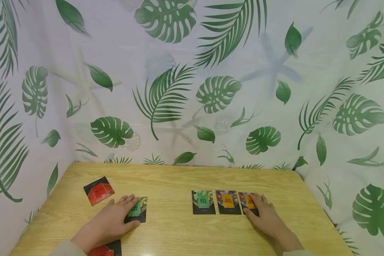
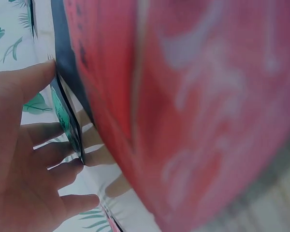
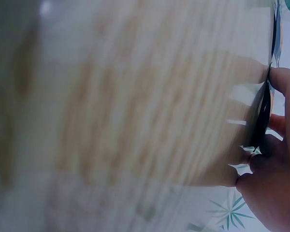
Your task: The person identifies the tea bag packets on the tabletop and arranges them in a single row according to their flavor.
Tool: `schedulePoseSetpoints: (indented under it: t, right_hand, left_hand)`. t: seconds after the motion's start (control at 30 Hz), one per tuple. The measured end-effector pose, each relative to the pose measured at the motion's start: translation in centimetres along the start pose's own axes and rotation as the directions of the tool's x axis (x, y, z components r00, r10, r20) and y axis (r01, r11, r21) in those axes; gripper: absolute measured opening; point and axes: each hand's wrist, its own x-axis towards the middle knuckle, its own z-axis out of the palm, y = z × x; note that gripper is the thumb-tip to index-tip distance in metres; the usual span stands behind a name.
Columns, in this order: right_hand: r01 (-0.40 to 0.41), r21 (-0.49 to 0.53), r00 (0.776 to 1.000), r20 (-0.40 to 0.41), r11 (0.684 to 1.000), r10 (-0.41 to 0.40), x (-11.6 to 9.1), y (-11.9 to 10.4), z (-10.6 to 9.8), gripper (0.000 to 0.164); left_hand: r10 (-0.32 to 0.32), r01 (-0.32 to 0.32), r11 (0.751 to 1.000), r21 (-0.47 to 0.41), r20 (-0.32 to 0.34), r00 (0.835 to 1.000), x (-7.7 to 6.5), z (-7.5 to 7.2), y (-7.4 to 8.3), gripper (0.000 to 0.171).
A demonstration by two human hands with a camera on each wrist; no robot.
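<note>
My left hand point(image 1: 110, 220) rests over a black-and-green packet point(image 1: 142, 209), fingers spread across its left part and thumb by its lower edge. In the left wrist view this packet point(image 2: 63, 113) shows edge-on between thumb and fingers. My right hand point(image 1: 267, 217) touches a black-and-orange packet point(image 1: 247, 202), covering its right side, with the thumb at its lower left corner. A second orange packet point(image 1: 228, 202) and another green packet point(image 1: 203, 202) lie just left of it in a row. Under my left wrist, a red packet point(image 1: 116, 247) is partly hidden; it looms large in the left wrist view.
Another red-and-black packet point(image 1: 99, 190) lies turned at an angle at the back left of the wooden table point(image 1: 169, 227). A leaf-printed cloth point(image 1: 179, 149) stands behind the table and along both sides.
</note>
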Motion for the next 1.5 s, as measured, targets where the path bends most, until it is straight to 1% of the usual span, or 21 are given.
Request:
schedulePoseSetpoints:
  t: [0.3,0.53,0.8,1.03,1.23,1.5]
  right_hand:
    - [-0.005,0.042,1.0,0.005,0.999,0.005,0.0,0.4,0.3,0.081]
    - [-0.005,0.037,1.0,0.005,0.999,0.005,0.1,0.7,0.4,0.081]
    - [-0.006,0.035,1.0,0.005,0.999,0.006,0.0,0.5,0.3,0.08]
    - [-0.011,0.033,1.0,0.006,0.999,0.01,0.0,0.4,0.3,0.082]
    - [-0.009,0.024,1.0,0.002,1.0,0.009,0.0,0.4,0.3,0.081]
    - [-0.01,0.016,1.0,-0.009,1.0,0.01,-0.1,0.3,0.2,0.081]
  left_hand:
    - [0.003,-0.003,1.0,0.017,0.006,1.0,0.6,0.2,0.4,0.084]
    - [0.039,-0.04,0.998,0.04,0.014,0.999,1.3,0.1,1.2,0.083]
    - [0.047,-0.049,0.998,0.045,0.034,0.998,2.2,0.2,2.1,0.082]
    - [0.029,-0.031,0.998,0.058,0.036,0.999,2.8,0.3,2.5,0.082]
    - [0.028,-0.031,0.998,0.061,0.041,0.999,3.2,0.4,2.9,0.082]
    - [0.029,-0.031,0.998,0.063,0.036,0.999,3.7,0.8,2.8,0.083]
